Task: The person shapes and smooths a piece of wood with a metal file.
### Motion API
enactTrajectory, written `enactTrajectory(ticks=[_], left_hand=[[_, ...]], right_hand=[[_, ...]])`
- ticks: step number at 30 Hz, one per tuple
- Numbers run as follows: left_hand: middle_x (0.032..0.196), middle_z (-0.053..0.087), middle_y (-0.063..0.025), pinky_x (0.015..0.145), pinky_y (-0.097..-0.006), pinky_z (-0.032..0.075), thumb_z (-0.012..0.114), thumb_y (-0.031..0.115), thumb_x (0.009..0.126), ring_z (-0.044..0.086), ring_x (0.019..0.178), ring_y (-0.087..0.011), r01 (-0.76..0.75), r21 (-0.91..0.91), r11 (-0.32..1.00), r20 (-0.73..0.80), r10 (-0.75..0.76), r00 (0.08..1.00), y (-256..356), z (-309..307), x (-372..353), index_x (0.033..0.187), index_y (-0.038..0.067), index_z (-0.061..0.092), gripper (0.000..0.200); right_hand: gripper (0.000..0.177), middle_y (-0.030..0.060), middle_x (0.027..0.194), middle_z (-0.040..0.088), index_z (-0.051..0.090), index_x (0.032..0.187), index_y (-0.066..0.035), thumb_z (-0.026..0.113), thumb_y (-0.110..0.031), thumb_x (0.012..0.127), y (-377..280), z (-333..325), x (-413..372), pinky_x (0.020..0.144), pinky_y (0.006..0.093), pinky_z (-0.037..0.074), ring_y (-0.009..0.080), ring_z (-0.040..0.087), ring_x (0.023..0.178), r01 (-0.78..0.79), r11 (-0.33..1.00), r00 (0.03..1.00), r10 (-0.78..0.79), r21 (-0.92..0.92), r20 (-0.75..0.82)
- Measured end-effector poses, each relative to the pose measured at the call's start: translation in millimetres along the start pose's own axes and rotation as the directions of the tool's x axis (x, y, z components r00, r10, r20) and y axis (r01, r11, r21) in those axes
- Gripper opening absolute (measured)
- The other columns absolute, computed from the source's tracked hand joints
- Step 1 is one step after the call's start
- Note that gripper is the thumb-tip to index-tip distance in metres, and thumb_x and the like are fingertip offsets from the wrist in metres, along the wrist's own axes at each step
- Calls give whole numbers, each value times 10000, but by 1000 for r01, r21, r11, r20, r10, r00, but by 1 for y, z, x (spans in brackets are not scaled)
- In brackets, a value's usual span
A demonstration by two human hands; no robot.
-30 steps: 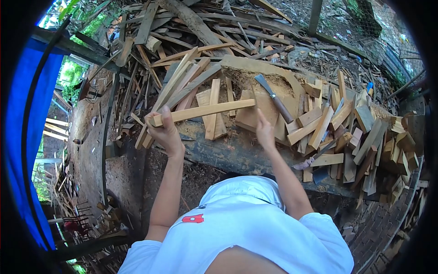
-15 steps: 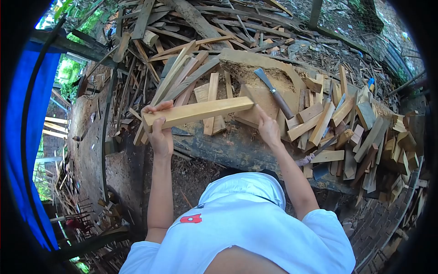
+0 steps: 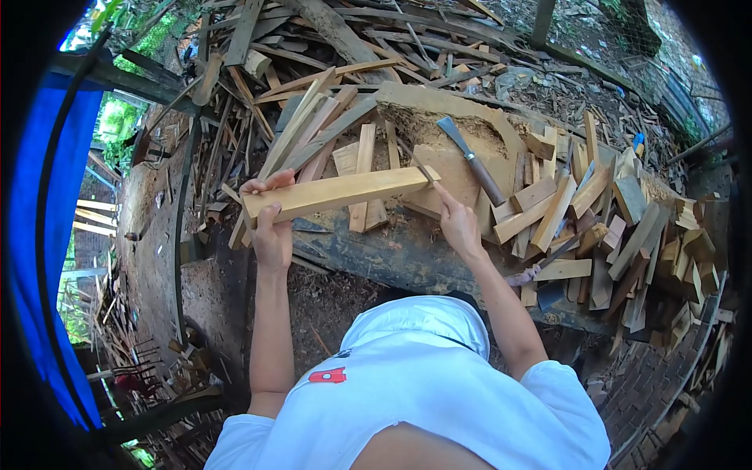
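Note:
My left hand [image 3: 271, 223] is closed round the left end of a long, squared wooden block [image 3: 345, 193], thumb on the near side and fingers behind. The block is held up slantwise, its right end a bit higher. At that right end my right hand [image 3: 460, 227] is closed, index finger stretched along a thin dark metal tool [image 3: 417, 163] that crosses the block's edge. The tool's handle is hidden in the palm, and I cannot tell whether it is a file or a knife. Beyond lies a hatchet-like tool [image 3: 472, 160] with a wide flat blade and brown handle.
A low dark workbench [image 3: 384, 258] runs beneath my hands, with a hollowed wooden chopping block [image 3: 446, 102] at its back. Several cut wood pieces [image 3: 556, 211] crowd its right side. Long scrap planks [image 3: 329, 47] are heaped behind. A blue tarp [image 3: 51, 235] hangs at the left.
The thin tool has slid across the block's right end and now reaches farther up and left; before, it was blurred. My left hand and the block shifted slightly left.

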State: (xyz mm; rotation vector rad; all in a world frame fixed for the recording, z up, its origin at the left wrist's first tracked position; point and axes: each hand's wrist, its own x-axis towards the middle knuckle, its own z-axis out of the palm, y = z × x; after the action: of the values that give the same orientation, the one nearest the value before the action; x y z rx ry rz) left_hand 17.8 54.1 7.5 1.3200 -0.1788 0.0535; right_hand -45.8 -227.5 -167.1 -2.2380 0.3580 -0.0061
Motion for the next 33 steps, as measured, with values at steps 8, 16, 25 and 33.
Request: enactTrajectory(ticks=[8, 16, 25, 33], left_hand=[[1307, 542, -172, 1150, -422, 338, 567, 72, 797, 459, 1303, -262, 26, 13, 1000, 71, -27, 997, 4, 5, 5, 1159, 140, 421, 397], [1340, 512, -175, 1166, -434, 320, 559, 58, 794, 437, 1324, -267, 36, 4, 999, 80, -36, 996, 7, 11, -1, 1171, 120, 428, 404], [1338, 511, -179, 1196, -449, 271, 540, 38, 779, 404, 1358, -279, 40, -4, 999, 61, -40, 997, 7, 10, -4, 1164, 109, 427, 408], [1314, 520, -195, 1184, -450, 274, 530, 15, 764, 441, 1317, -281, 35, -19, 999, 46, -35, 998, 9, 16, -3, 1157, 101, 432, 414]], right_hand=[[453, 279, 869, 659, 521, 1377, -293, 489, -170, 943, 6, 3, 15, 753, 546, 514, 459, 644, 817, -34, 999, 999, 34, -15, -25], [457, 293, 845, 649, 518, 1377, -298, 498, -172, 937, 7, 0, 13, 749, 559, 507, 462, 642, 804, -79, 996, 997, 78, -33, -16], [447, 290, 814, 641, 538, 1366, -246, 498, -151, 931, 6, 7, 15, 758, 545, 503, 458, 642, 791, -54, 998, 997, 52, -27, -64], [468, 265, 883, 660, 531, 1371, -289, 485, -155, 924, 0, 3, 6, 768, 521, 517, 433, 657, 832, -97, 995, 995, 97, -29, -13]])
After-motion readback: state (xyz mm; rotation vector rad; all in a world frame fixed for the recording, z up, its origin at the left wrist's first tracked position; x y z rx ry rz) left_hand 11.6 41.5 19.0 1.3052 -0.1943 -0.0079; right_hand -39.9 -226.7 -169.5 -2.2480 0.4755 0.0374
